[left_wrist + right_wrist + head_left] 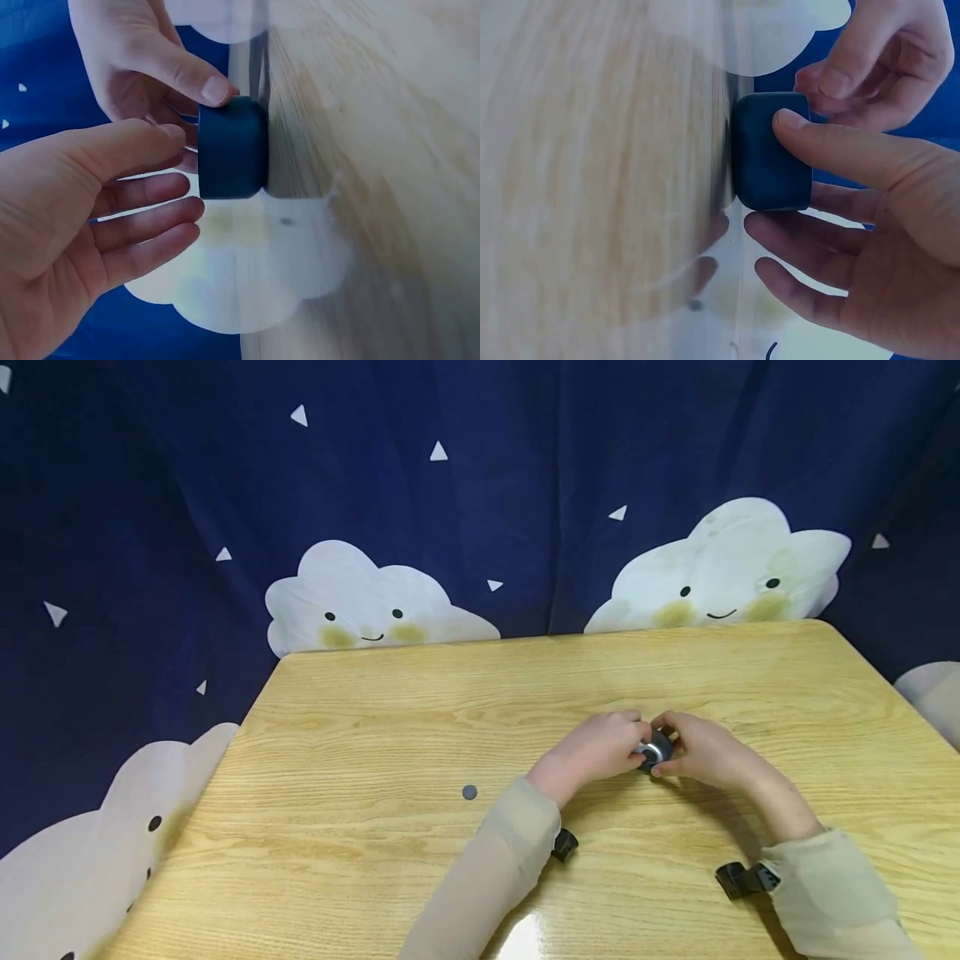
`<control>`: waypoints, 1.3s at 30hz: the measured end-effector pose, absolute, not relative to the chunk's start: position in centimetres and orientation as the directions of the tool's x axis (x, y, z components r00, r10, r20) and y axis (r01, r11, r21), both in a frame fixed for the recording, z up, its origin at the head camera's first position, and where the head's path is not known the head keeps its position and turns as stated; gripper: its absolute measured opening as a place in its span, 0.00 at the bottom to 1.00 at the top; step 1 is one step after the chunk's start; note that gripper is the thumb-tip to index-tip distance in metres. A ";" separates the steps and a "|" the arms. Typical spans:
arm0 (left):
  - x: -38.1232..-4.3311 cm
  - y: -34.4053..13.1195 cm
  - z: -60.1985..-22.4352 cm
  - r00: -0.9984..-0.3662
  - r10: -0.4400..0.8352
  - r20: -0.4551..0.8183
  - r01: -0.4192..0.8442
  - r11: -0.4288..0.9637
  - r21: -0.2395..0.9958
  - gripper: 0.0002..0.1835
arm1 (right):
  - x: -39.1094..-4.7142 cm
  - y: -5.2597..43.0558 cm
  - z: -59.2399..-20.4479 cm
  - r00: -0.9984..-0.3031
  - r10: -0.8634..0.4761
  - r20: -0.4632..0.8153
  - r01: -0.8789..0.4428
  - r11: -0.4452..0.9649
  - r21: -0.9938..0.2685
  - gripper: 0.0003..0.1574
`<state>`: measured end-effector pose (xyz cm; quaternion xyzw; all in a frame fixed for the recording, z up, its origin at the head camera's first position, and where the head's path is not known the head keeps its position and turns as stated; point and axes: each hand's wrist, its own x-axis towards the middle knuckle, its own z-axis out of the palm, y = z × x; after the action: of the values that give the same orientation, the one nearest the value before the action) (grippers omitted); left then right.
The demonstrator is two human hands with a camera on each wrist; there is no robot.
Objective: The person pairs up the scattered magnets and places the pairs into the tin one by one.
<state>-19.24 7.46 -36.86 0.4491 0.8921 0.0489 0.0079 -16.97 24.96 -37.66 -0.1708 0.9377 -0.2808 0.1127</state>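
Note:
A small dark, squat round container (657,748) with rounded lower edges stands on the wooden table (360,718), right of the middle. From above, a bright ring shows in its top. My right hand (708,750) grips its side, the thumb (791,120) on the near wall and the other fingers around the far side. My left hand (600,745) is at the top of the container, thumb and forefinger drawn together right at the rim. In the left wrist view, its other fingers (161,225) extend loosely beside the rim. I cannot tell whether the left fingertips pinch anything.
A small grey disc (469,792) lies on the table to the left of my left forearm. Black wrist-worn devices (742,880) stick out at both cuffs. Behind the table's far edge hangs a dark blue curtain (495,510) with white clouds.

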 end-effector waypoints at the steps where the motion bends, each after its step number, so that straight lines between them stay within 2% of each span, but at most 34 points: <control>1: -19.2 7.2 -36.8 -0.600 0.800 0.028 0.798 0.595 0.093 0.08 | -17.0 24.9 -37.6 -0.916 -0.387 -0.110 -0.264 0.784 -0.562 0.38; 7: -19.0 5.7 -36.5 -0.631 0.776 0.011 0.774 0.628 0.083 0.10 | -16.6 24.4 -37.3 -0.926 -0.371 -0.066 -0.300 0.831 -0.468 0.50; 10: -18.8 4.8 -36.5 -0.641 0.767 0.004 0.764 0.638 0.101 0.13 | -16.4 24.0 -37.0 -0.934 -0.356 -0.042 -0.301 0.844 -0.443 0.51; 19: -18.4 2.2 -36.5 -0.671 0.741 -0.012 0.733 0.666 0.139 0.15 | -16.5 21.6 -36.5 -0.914 -0.394 0.092 -0.396 0.823 -0.408 0.38; 27: -18.0 -0.8 -36.5 -0.715 0.699 -0.014 0.683 0.703 0.199 0.14 | -16.6 19.7 -37.2 -0.884 -0.457 0.101 -0.458 0.800 -0.387 0.33; 32: -17.8 -2.6 -36.6 -0.737 0.676 -0.011 0.656 0.719 0.230 0.13 | -16.7 18.7 -37.4 -0.870 -0.486 0.084 -0.474 0.775 -0.417 0.27; 39: -17.5 -4.6 -36.5 -0.757 0.654 0.014 0.637 0.733 0.237 0.13 | -16.9 17.1 -37.7 -0.855 -0.515 0.065 -0.491 0.761 -0.423 0.21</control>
<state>-17.55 -4.62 -36.54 0.3470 0.9302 0.1143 0.0354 -16.86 17.07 -37.72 -0.2683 0.9380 -0.2176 0.0277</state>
